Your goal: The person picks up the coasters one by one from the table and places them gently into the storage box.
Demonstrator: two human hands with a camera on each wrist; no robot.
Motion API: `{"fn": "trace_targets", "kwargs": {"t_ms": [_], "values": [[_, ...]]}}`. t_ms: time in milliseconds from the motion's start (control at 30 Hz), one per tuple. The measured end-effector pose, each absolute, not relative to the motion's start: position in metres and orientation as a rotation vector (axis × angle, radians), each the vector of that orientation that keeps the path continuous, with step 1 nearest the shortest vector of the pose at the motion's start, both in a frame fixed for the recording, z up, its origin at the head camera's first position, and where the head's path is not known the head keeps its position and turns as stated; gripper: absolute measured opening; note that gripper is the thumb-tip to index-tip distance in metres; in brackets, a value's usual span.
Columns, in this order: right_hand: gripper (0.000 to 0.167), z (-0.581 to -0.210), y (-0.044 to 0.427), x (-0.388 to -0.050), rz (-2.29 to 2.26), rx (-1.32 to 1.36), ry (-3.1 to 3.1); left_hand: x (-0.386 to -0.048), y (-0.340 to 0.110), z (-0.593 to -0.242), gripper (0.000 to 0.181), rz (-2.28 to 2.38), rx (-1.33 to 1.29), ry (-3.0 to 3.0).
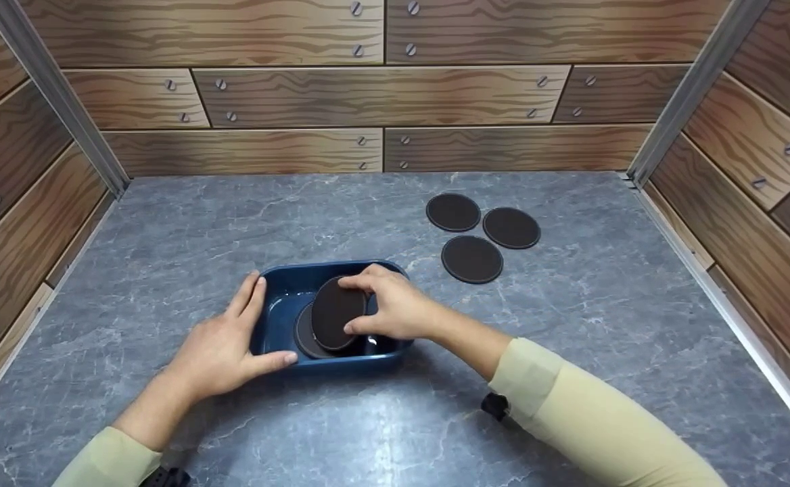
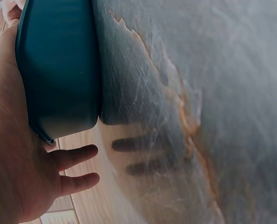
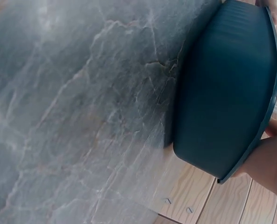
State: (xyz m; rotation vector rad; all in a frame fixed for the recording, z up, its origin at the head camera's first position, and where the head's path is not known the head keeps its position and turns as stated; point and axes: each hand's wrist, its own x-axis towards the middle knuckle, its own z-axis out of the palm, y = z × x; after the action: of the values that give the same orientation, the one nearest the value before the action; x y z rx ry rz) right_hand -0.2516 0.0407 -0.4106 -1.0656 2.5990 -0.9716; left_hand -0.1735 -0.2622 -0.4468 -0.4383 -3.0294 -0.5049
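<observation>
A dark brown, flat round disc [image 1: 338,312], probably light, stiff and best taken by its rim, is pinched by the right hand [image 1: 396,306] over a glossy blue rectangular tray [image 1: 347,366], lower centre of the head view, the left hand [image 1: 222,352] spread against the tray's left end.

Left hand [image 1: 222,355] spread, thumb [image 1: 270,363] wide of fingers [image 1: 254,302]; right hand [image 1: 396,304] pinching; both forearms [image 1: 155,406] angled inward.

Blue tray [image 1: 347,365]: decent gap inside at left, but left hand [image 1: 222,355] covers rim there. Right hand [image 1: 398,304] plus two dark discs [image 1: 337,314] clog middle. Bench [image 1: 233,230] behind tray pretty roomy; three flat discs [image 1: 472,259] back right.
</observation>
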Motion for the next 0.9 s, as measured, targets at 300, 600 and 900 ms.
{"fn": "trace_targets", "kwargs": {"t_ms": [300, 600, 900], "values": [[0.071, -0.414, 0.033, -0.248, -0.722, -1.127, 2.674, -0.175, -0.264, -0.446, 0.123, -0.496, -0.435, -3.033], [0.069, -0.414, 0.037, -0.25, -0.759, -1.241, 2.696, -0.175, -0.264, -0.446, 0.124, -0.504, -0.426, -3.036], [0.062, -0.382, 0.102, -0.282, -1.14, -1.037, 2.834, -0.173, -0.262, -0.448, 0.125, -0.518, -0.44, -3.021]]}}
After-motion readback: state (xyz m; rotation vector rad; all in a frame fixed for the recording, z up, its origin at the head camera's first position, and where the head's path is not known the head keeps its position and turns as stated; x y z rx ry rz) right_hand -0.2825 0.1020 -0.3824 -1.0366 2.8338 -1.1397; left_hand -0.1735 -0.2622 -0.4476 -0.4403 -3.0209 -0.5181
